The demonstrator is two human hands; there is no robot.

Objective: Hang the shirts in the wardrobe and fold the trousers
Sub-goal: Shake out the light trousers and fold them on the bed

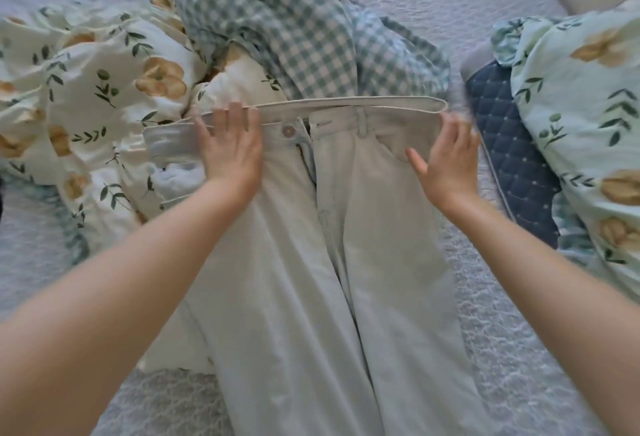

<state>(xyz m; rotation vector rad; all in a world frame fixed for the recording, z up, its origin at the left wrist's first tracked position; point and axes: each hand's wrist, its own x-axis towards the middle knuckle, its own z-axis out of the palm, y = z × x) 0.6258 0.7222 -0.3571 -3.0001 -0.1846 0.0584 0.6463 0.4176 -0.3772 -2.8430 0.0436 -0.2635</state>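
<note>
Bedspread (485,297) fills our view, with a floral duvet (86,89) heaped at left. Pale trousers (311,279) lie front-up on it, legs towards us, waistband beside a gingham shirt (277,20). Our left hand (232,151) presses flat on the waistband, fingers straight. Our right hand (446,162) is spread, fingertips at the waistband's right end, thumb clear, seemingly gripping nothing. The fly (306,162) gapes, and the waistband's left end rides the duvet, so we judge a fold now could crease crookedly.
</note>
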